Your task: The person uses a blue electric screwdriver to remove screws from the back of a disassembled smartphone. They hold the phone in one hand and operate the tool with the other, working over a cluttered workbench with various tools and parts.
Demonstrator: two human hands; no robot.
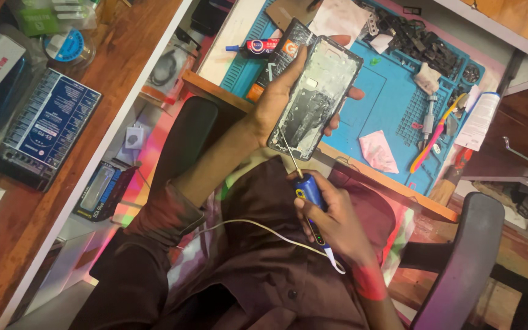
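Note:
My left hand [279,91] grips an opened phone frame [316,95], dark-edged with a scraped, whitish inner face, held tilted above the desk edge. My right hand [331,217] holds a blue-handled tool [310,198] with a thin metal shaft; its tip rests at the lower left corner of the phone. A white cable [258,229] runs from the tool's rear end across my dark red shirt.
A blue work mat [380,104] covers the desk, bearing a glue tube [258,46], pink cloth [377,151], tweezers and screwdrivers [432,125], and a heap of black parts [420,40]. A blue device [47,125] sits on the wooden shelf at left. Grey chair arm [465,256] at right.

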